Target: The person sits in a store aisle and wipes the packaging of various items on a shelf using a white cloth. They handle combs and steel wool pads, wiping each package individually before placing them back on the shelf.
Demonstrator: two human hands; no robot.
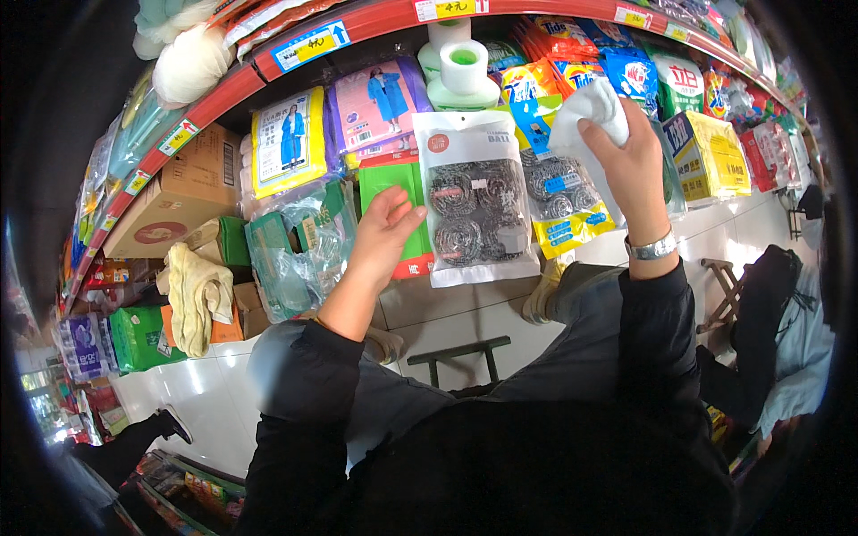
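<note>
My right hand (633,161) grips a crumpled white cloth (590,110) over packs at the shelf's front. Beneath it lies a yellow-and-clear pack of steel-wool scourers (566,194), partly hidden by the hand and cloth. With its fingers apart and nothing held, my left hand (385,231) hovers in front of a green box (389,181) with red edges. Just to the right of that hand is a white-and-clear pack of steel-wool cleaning balls (476,201). Plastic-wrapped green packs (301,248) lie left of my left hand.
Behind stand raincoat packs (288,144), white-and-green bottles (462,77) and Tide detergent bags (580,74). A red shelf edge (382,30) curves above. Pale gloves (198,295) hang over boxes at left. A folding stool (462,352) shows between my legs; other people (784,335) are at both sides.
</note>
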